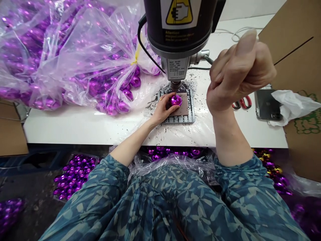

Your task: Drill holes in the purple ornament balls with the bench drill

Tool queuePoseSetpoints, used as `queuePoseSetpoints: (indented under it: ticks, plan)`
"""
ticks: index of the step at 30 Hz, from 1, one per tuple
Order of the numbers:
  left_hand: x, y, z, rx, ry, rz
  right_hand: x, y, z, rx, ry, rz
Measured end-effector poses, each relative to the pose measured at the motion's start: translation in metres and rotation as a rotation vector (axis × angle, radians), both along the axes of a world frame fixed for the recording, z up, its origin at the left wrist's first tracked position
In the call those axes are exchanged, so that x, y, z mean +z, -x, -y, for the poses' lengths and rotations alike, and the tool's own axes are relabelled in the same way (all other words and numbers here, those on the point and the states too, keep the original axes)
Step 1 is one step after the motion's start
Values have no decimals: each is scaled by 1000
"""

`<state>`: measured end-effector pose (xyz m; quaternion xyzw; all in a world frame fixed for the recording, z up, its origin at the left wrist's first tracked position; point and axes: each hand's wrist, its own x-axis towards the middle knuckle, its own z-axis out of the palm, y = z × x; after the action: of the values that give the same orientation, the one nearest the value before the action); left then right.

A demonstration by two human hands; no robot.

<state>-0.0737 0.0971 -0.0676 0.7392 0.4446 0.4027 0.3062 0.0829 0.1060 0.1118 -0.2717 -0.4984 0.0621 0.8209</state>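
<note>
While the left hand is curving its parted thumb and fingers around a shiny purple ball, pressing it onto the brown pad, the right hand is curling into a fist at the lever, seemingly gripping it, though the contact is hiding behind the knuckles. The drill chuck is hanging just above the left fingertips; whether its bit is touching the ball, I cannot tell. The work is apparently standing at the drilling step, and the next move is probably calling for a steady left hold, fingers staying clear of the bit, with the right hand controlling the lever. Beyond the left forearm, a clear bag of similar balls is lying on the surface.
</note>
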Motion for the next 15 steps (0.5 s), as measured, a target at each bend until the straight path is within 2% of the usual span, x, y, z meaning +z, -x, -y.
queuePoseSetpoints:
  ticks: [4,8,15]
  plan:
    - [0,-1,1,10,9,9,-10,-2,2,33,-63,-21]
    - [0,-2,2,23,23,9,-22,-11,0,110,-115,44]
    - [0,-1,2,6,14,6,-46,-18,-11,78,-155,61]
